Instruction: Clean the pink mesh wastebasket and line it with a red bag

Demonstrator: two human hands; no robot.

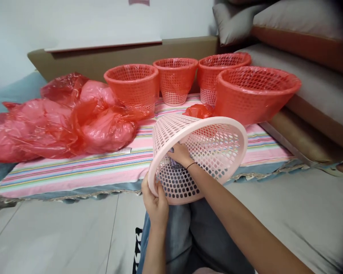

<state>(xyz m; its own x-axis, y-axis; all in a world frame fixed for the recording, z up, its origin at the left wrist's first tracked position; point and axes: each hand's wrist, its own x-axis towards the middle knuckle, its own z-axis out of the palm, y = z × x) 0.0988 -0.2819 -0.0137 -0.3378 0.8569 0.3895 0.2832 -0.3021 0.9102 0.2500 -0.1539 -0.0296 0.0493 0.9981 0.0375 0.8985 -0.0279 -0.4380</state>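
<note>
A pale pink perforated plastic basket (171,139) lies tilted on its side above my lap, its wide mouth facing me. My left hand (156,201) grips the rim at the lower left, thumb inside and fingers outside. Inside the basket, my right hand (180,154) is closed on a dark greyish cloth (175,164), which lies against the inner wall. A dark band circles my right wrist.
Several baskets lined with red plastic bags, one of them at the left (131,89), stand at the back of the striped cloth (103,167). Red bags (63,125) are heaped at left. Cushions (297,72) are stacked at right. A small red bundle (199,110) lies behind the pink basket.
</note>
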